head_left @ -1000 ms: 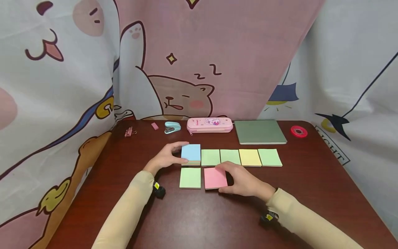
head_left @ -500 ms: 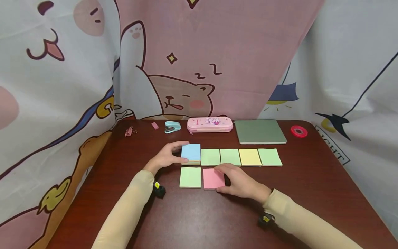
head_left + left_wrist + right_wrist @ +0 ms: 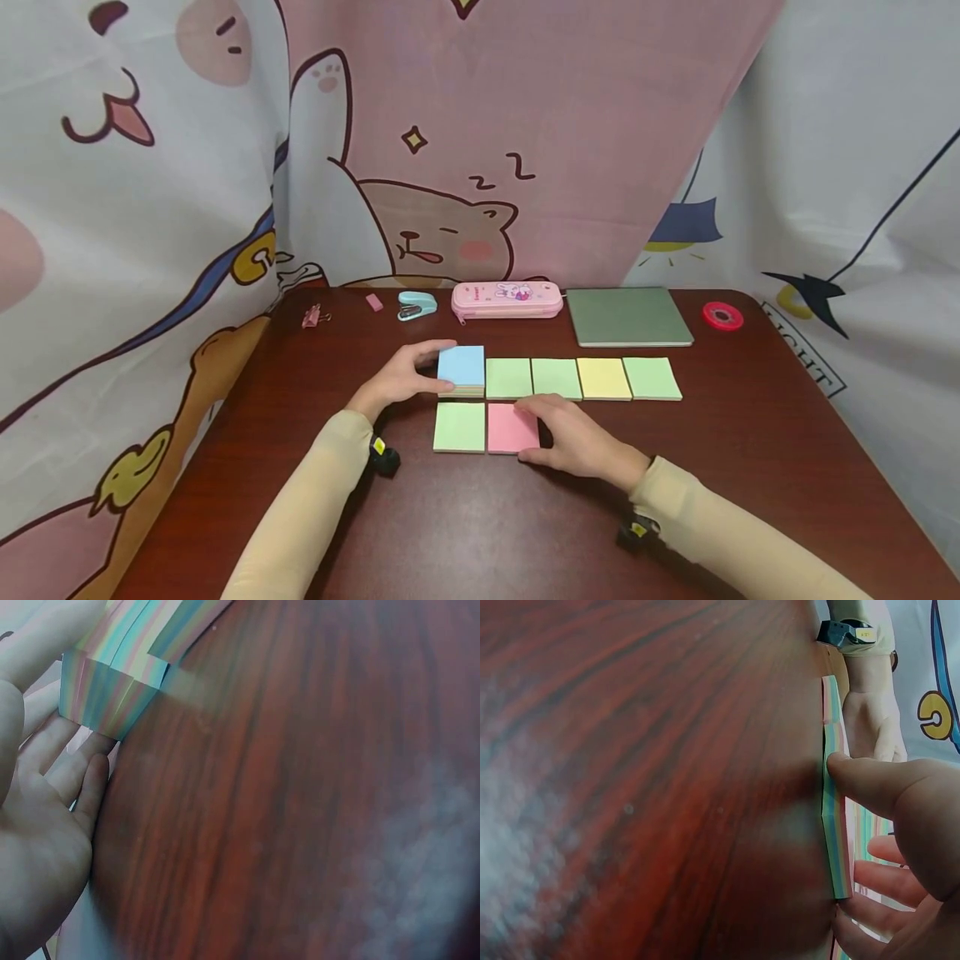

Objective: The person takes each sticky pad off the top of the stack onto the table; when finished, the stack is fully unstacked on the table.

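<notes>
My left hand (image 3: 401,377) grips the left side of a stack of sticky note pads with a blue top (image 3: 461,363), thumb at the near edge. In the left wrist view the stack's striped edges (image 3: 105,694) show between the fingers. With thumb and fingers, my right hand (image 3: 581,437) holds a pink sticky note pad (image 3: 510,427) by its right side, low on the table. Just left of it lies a light green pad (image 3: 459,427), in front of the stack. In the right wrist view, my right thumb (image 3: 874,780) presses the pink pad's layered edge (image 3: 836,847).
Right of the stack runs a row of green pads (image 3: 508,379) and a yellow pad (image 3: 603,379). Along the back of the table (image 3: 480,525) lie a binder clip (image 3: 312,317), eraser (image 3: 374,302), blue stapler (image 3: 416,306), pink pencil case (image 3: 506,300), green notebook (image 3: 630,317) and red tape roll (image 3: 723,316).
My right hand has slid the pink pad left, closing most of the gap to the green pad and straightening it. My left hand has stayed on the stack.
</notes>
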The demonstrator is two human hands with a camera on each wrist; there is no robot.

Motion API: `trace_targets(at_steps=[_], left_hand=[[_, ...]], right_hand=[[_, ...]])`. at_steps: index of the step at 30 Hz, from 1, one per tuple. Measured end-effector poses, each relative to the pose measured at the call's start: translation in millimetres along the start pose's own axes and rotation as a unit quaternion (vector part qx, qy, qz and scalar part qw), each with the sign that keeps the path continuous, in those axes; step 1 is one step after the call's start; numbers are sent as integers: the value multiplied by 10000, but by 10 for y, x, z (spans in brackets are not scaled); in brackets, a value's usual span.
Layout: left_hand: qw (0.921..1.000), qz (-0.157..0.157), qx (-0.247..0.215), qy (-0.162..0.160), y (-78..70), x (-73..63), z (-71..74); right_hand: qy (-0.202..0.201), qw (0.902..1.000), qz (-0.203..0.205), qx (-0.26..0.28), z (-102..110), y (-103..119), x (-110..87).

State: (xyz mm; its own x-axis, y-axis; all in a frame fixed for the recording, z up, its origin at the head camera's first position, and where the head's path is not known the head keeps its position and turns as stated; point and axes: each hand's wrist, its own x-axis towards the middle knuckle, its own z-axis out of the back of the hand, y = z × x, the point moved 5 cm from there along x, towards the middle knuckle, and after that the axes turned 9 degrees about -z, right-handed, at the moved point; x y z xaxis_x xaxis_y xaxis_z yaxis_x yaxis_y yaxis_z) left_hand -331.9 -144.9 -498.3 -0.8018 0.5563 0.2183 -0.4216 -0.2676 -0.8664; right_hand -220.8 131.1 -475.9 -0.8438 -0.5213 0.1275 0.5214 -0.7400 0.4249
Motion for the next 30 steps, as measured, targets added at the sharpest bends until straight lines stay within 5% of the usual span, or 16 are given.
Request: trace_targets(at_steps=[13,21,30], left_hand=[[10000,48,-25,-35,-6,-7,7],[9999,46,-94,-41,16,-13,-20],[10000,-15,-89,-33,24,-9,-20]], right_hand=[[7,10000,-16,-64,0,-6,-19],[-216,9994,-250,-93,215,30,-29],[-552,9977,75,386,368,98,415]])
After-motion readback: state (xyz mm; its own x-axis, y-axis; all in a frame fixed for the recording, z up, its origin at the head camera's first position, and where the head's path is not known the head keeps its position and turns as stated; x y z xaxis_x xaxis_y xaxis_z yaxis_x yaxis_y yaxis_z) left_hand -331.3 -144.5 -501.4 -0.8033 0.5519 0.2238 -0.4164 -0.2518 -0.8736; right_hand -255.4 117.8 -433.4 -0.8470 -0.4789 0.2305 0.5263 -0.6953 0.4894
